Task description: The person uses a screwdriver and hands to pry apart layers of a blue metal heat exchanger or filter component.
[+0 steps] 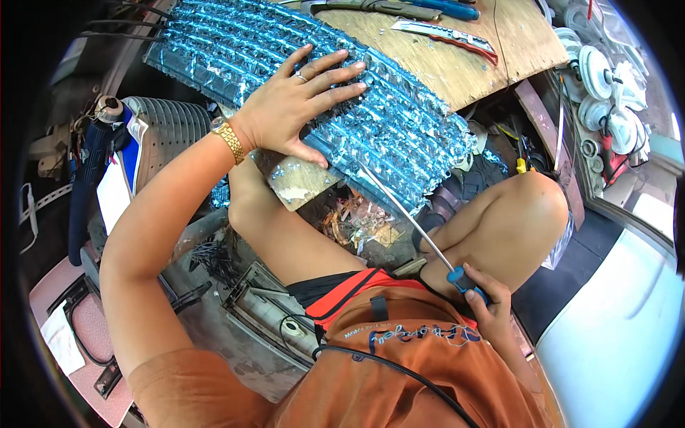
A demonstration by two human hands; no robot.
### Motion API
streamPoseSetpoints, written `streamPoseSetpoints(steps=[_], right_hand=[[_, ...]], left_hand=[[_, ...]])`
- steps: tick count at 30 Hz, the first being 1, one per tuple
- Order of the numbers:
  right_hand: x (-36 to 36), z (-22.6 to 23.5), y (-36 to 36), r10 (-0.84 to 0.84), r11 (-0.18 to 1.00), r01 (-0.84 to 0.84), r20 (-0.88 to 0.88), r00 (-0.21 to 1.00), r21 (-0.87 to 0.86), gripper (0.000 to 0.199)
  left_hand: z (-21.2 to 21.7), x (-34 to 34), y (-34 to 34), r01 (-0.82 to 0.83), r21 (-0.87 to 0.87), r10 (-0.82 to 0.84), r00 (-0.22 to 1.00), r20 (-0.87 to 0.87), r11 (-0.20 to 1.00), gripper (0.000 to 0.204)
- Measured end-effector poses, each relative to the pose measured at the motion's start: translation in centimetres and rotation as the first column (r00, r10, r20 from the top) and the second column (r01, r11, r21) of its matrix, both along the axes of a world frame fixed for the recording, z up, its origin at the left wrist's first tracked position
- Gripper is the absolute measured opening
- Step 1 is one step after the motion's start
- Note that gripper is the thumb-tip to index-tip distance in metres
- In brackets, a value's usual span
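Note:
A shiny blue panel (399, 114) with ragged, torn-looking rows slants across the wooden board; I cannot tell its exact kind. My left hand (303, 103) lies on it with the fingers spread, pressing near its middle, a gold watch at the wrist. My right hand (491, 299), low by my right thigh, is closed around the blue handle of a long screwdriver (408, 214). The shaft runs up and left, its tip meeting the panel's near edge just right of my left thumb. Whether the tip goes under the surface is not visible.
On the plywood board (524, 43) lie a red utility knife (457, 39) and a blue-handled tool (446, 8). Scraps (360, 221) litter the floor between my legs. White round parts (596, 75) stand at the right; a grey ribbed piece (171, 128) is at the left.

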State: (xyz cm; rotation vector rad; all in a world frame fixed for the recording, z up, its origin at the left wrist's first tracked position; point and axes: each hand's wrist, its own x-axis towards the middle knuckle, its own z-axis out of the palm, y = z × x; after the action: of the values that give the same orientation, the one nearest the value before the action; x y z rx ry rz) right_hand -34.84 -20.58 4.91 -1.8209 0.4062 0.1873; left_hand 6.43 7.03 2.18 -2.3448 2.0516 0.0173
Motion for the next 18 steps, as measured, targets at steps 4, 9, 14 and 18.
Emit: streamPoseSetpoints(steps=[4, 9, 14, 18], right_hand=[[0.9, 0.6, -1.1, 0.016, 1.000, -0.016, -0.018, 1.000, 0.019, 0.045], [2.6, 1.5, -2.8, 0.105, 0.994, -0.103, -0.086, 0.991, 0.026, 0.046], [4.8, 3.1, -2.6, 0.218, 0.968, -0.212, 0.033, 0.975, -0.134, 0.045], [4.5, 3.9, -1.1, 0.252, 0.938, -0.239, 0.018, 0.968, -0.252, 0.044]], left_hand=[[0.0, 0.0, 0.0, 0.011, -0.006, -0.011, 1.000, 0.003, 1.000, 0.126], [-0.1, -0.2, 0.0, 0.005, 0.012, -0.005, 1.000, -0.007, 1.000, 0.125], [-0.2, -0.2, -0.1, 0.013, 0.004, -0.013, 1.000, 0.005, 1.000, 0.125], [0.1, 0.0, 0.1, 0.004, -0.017, -0.005, 1.000, -0.015, 1.000, 0.125]])
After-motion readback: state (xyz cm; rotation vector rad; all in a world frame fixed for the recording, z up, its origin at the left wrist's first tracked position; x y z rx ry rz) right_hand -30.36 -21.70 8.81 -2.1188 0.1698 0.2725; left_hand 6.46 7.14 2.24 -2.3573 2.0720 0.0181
